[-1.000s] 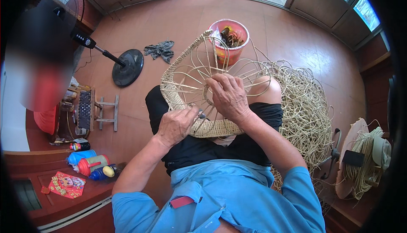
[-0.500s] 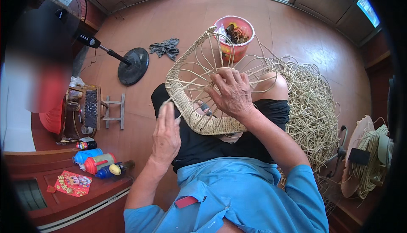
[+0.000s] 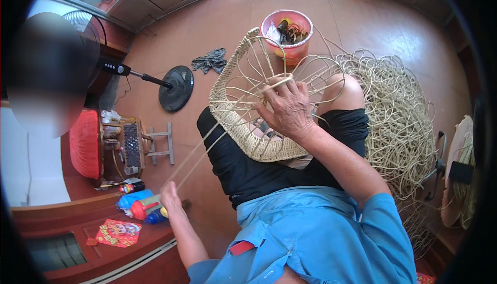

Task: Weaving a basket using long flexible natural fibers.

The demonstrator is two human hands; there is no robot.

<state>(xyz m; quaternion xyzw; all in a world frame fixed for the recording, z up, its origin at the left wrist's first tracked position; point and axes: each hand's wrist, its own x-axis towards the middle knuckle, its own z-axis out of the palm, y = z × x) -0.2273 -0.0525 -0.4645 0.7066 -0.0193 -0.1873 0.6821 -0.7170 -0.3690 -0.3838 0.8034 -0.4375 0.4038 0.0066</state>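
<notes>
At the cream woven cane frame [image 3: 266,151], the right hand's [image 3: 289,107] fingertips are hidden; exactly what they grip cannot be told. Left of the frame, the left hand [image 3: 172,199] hides how it meets thin tan strands [image 3: 199,144]. Farther left, a blur [image 3: 49,72] covers the head of the black pedestal fan [image 3: 176,88]. Beyond the frame, dark scraps [image 3: 291,33] in the round pink plastic bucket [image 3: 295,54] are too small to tell. Far right of it, a pale wooden disc [image 3: 455,170] is cut off.

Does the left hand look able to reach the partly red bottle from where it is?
Probably yes: the left hand appears near the partly red bottle, with nothing visible between, though a stretched strand runs to it.
</notes>
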